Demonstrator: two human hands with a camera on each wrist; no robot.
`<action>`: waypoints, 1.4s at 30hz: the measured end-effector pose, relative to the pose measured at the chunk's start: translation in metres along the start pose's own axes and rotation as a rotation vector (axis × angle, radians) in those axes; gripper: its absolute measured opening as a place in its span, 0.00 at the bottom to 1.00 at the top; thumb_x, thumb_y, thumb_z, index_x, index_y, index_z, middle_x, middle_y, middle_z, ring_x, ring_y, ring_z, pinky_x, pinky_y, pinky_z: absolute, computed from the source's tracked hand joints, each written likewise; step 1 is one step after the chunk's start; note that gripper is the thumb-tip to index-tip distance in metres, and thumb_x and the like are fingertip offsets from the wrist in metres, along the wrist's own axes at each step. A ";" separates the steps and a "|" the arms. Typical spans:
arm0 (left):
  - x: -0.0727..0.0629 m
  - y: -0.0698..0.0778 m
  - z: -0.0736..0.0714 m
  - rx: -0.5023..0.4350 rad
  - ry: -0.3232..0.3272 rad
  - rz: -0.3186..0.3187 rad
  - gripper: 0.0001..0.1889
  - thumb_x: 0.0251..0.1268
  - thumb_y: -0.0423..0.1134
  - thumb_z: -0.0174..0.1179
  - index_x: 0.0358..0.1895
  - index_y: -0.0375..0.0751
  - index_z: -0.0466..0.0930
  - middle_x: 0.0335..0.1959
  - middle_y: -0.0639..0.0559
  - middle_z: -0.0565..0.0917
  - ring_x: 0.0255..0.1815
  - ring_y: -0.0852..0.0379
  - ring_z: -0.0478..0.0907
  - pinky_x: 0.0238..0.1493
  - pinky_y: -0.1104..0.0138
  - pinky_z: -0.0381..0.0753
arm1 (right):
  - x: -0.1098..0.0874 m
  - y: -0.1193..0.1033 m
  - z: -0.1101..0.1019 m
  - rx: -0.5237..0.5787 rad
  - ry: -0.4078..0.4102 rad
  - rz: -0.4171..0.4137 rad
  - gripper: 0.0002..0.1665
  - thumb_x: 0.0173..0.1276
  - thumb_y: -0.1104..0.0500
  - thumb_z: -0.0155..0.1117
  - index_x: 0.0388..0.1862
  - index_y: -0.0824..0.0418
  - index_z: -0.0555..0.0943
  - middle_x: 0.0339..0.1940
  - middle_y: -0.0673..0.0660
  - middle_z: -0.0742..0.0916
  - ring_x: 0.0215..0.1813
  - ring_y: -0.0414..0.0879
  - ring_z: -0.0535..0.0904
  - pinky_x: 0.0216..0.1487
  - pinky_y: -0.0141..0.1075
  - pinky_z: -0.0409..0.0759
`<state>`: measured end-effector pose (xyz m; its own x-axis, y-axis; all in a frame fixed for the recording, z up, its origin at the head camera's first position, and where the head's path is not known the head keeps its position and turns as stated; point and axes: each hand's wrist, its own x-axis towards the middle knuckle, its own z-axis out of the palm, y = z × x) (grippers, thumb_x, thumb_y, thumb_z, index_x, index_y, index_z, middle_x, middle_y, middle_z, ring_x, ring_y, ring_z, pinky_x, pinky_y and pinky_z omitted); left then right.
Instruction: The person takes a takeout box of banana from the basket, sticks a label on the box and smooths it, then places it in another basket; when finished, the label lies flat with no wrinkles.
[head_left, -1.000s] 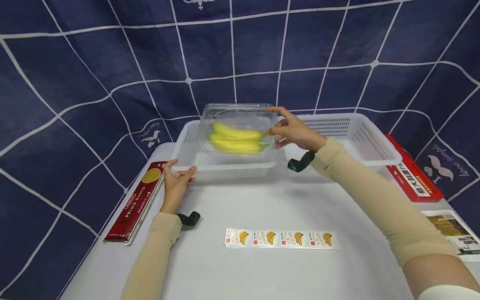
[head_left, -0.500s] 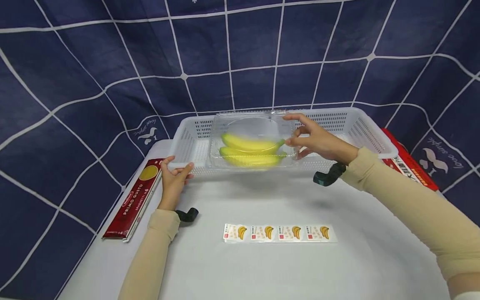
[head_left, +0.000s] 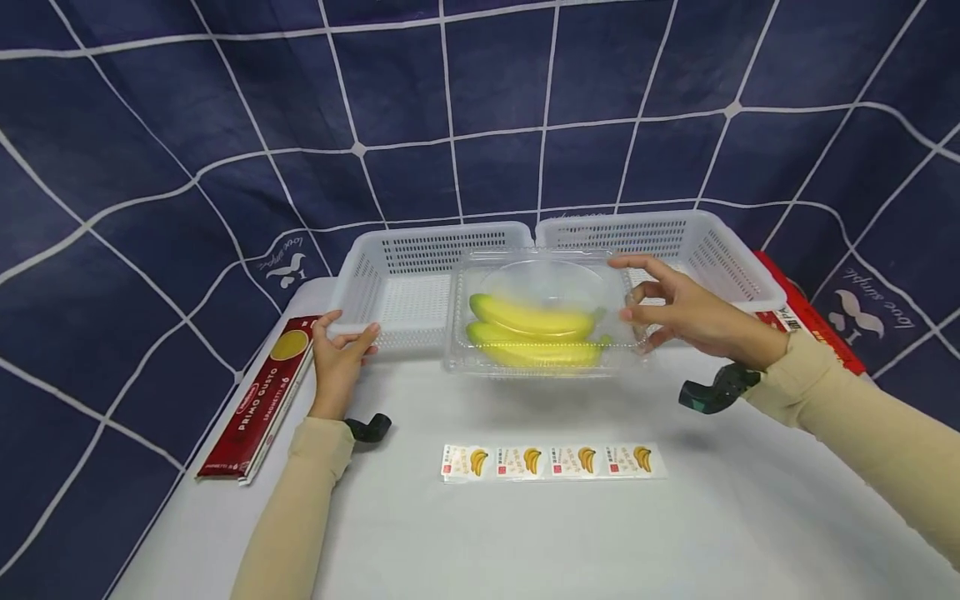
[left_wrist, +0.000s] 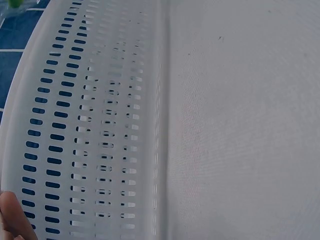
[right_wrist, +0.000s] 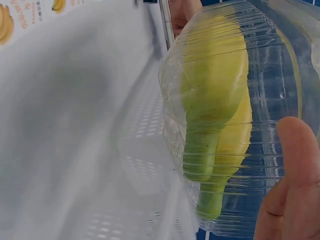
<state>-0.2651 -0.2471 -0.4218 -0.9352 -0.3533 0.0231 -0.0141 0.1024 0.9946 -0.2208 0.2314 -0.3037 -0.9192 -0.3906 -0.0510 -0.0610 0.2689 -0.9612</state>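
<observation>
My right hand [head_left: 686,312] grips the right end of a clear plastic clamshell box [head_left: 540,279], held in the air in front of the baskets. Two yellow bananas [head_left: 536,321] with green ends lie inside it. From the right wrist, the thumb [right_wrist: 297,150] presses the ribbed side of the box, near the bananas' green stems [right_wrist: 200,155]. My left hand [head_left: 337,367] pinches the front left corner of the left white basket [head_left: 420,296] between thumb and fingers. In the left wrist view only a fingertip [left_wrist: 14,215] shows beside the slotted wall [left_wrist: 70,125].
A second white basket [head_left: 720,267] stands at the back right. Below the box lies a strip of banana stickers [head_left: 551,462] on the white table [head_left: 525,542]. A red spaghetti pack [head_left: 258,408] lies at left, a red box [head_left: 817,321] behind at right.
My right hand has brought the clamshell box with the bananas from over the left basket toward me and rightward. The left hand has kept its hold on the basket rim.
</observation>
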 end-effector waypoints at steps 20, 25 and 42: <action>0.000 -0.002 -0.002 0.010 0.049 0.001 0.41 0.73 0.41 0.73 0.81 0.45 0.58 0.26 0.66 0.82 0.23 0.67 0.83 0.31 0.74 0.76 | -0.053 0.064 -0.001 0.051 -0.099 0.002 0.40 0.76 0.71 0.63 0.74 0.32 0.71 0.44 0.54 0.80 0.31 0.50 0.84 0.34 0.48 0.91; 0.002 -0.003 0.000 0.005 0.040 0.003 0.41 0.73 0.41 0.73 0.81 0.46 0.58 0.27 0.65 0.82 0.24 0.66 0.83 0.32 0.73 0.77 | -0.049 0.078 0.000 0.060 -0.088 0.033 0.39 0.77 0.70 0.64 0.73 0.31 0.72 0.45 0.56 0.78 0.29 0.48 0.83 0.33 0.46 0.91; 0.005 0.000 0.002 0.010 0.025 0.013 0.41 0.73 0.40 0.73 0.81 0.45 0.57 0.27 0.65 0.82 0.22 0.68 0.82 0.28 0.74 0.74 | -0.025 0.100 0.007 0.112 -0.052 0.121 0.38 0.78 0.68 0.65 0.80 0.44 0.66 0.46 0.60 0.75 0.32 0.46 0.81 0.35 0.45 0.90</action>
<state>-0.2702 -0.2469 -0.4215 -0.9262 -0.3751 0.0384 -0.0061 0.1167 0.9931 -0.2009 0.2621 -0.3999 -0.8956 -0.4071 -0.1792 0.0954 0.2178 -0.9713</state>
